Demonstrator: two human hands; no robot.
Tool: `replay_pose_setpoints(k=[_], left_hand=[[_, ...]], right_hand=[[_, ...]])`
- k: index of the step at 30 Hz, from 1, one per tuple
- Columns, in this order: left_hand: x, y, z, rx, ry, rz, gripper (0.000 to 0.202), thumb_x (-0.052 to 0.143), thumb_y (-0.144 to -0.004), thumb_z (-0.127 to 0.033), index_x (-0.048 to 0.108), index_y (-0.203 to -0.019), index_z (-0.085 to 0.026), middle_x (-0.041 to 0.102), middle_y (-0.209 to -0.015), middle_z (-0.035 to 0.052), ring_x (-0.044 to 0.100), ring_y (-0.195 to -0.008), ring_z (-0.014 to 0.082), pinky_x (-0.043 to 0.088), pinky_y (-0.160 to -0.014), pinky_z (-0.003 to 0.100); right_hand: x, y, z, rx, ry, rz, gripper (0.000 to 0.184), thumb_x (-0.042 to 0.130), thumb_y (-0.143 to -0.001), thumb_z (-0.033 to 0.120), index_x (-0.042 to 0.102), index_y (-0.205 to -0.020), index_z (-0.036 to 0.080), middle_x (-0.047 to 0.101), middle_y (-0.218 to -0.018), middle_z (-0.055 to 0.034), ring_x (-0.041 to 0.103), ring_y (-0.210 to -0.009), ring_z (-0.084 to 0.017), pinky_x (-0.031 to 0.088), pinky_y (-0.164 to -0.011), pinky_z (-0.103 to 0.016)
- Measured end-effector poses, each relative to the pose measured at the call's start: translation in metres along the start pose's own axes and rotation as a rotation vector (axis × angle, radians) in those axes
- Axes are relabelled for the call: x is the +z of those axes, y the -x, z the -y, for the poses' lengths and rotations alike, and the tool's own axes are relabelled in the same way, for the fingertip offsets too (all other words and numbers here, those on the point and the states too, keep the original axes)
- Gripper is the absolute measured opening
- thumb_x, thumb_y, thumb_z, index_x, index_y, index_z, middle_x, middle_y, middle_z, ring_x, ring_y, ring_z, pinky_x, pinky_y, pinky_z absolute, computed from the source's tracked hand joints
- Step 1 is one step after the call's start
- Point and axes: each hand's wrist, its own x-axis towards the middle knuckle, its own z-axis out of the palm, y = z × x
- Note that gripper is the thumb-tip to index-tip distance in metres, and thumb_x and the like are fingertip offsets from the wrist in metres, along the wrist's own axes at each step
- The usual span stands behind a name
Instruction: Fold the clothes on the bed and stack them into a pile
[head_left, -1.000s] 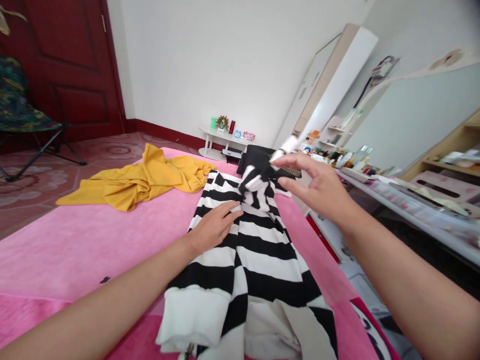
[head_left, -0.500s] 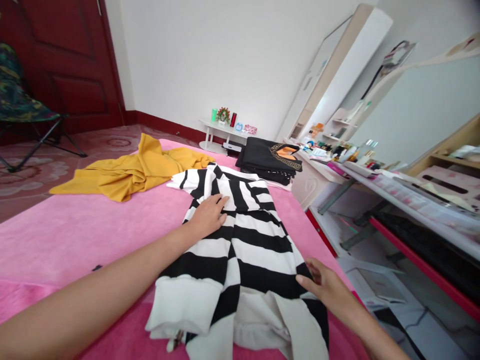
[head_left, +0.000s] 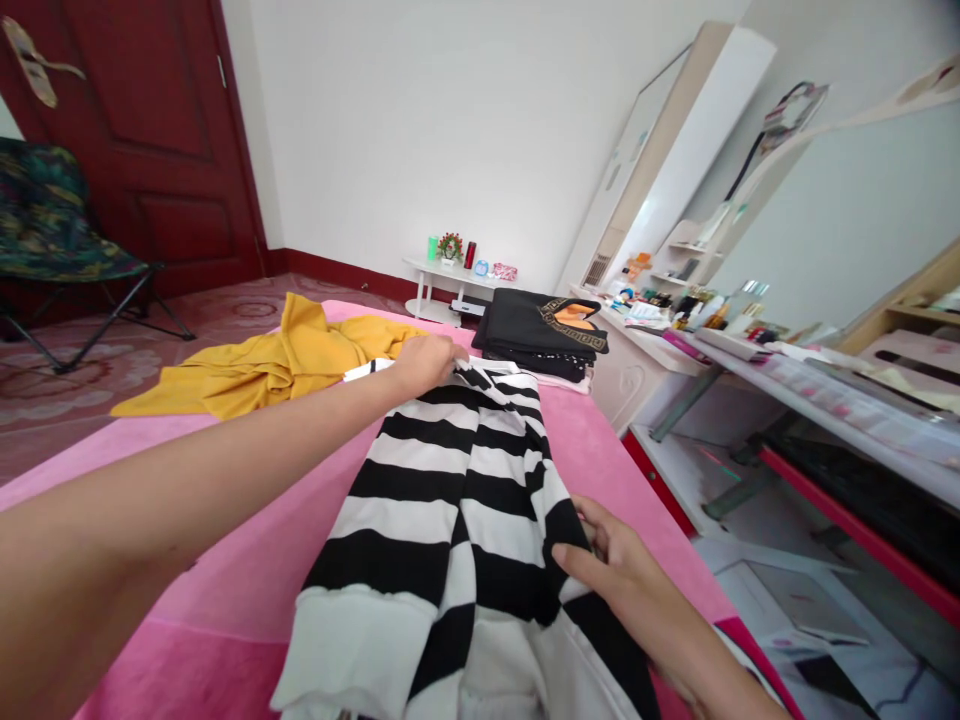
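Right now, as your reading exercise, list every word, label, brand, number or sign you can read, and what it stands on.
None can be read.
Striped garment: no lettering shows.
Folded black top: patterned neckline trim, no legible letters.
Bottles at right: any labels are too small.
Red cylinder: too small to read.

No text, label, brand or number can be read. The small pink patterned box [head_left: 505,271] and light-blue rounded object [head_left: 481,267] on the white side table, and the clear glass bottles [head_left: 750,305], are too small for legible lettering.
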Motion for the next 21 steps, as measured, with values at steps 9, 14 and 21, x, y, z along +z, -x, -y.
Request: replay_pose_setpoints(k=[9,14,21], left_hand=[[-0.019,-0.035,0.033,-0.12,-0.01,-0.135,0.038,0.045,-0.082,-0.015,0.071,-0.104,-0.032,0.069,-0.104,0.0015,0.063,-0.096,0.0216,0.046,-0.081,0.028],[-0.008,-0.019,0.059,-0.184,-0.047,-0.073,0.041,0.044,-0.08,-0.01,0.071,-0.106,-0.028,0.069,-0.106,0.0033,0.062,-0.098,0.0222,0.045,-0.083,0.029],[0.013,0.019,0.081,-0.159,-0.191,0.149,0.028,0.05,-0.075,-0.01,0.073,-0.088,-0.022,0.067,-0.097,0.0095,0.059,-0.097,0.0279,0.046,-0.076,0.034]], right_hand=[[0.05,-0.019,0.005,0.061,-0.061,0.011,0.068,0.061,-0.075,0.024,0.036,-0.138,0.016,0.059,-0.086,-0.0003,0.058,-0.074,-0.013,0.047,-0.065,-0.023],[0.069,-0.022,-0.012,0.118,-0.006,0.321,0.071,0.062,-0.075,0.026,0.035,-0.141,0.021,0.054,-0.086,0.0017,0.055,-0.057,-0.008,0.044,-0.052,-0.021],[0.015,-0.095,-0.021,-0.228,0.418,-0.011,0.028,0.057,-0.08,0.032,0.07,-0.1,0.018,0.066,-0.075,-0.0026,0.057,-0.063,-0.014,0.046,-0.058,-0.025]])
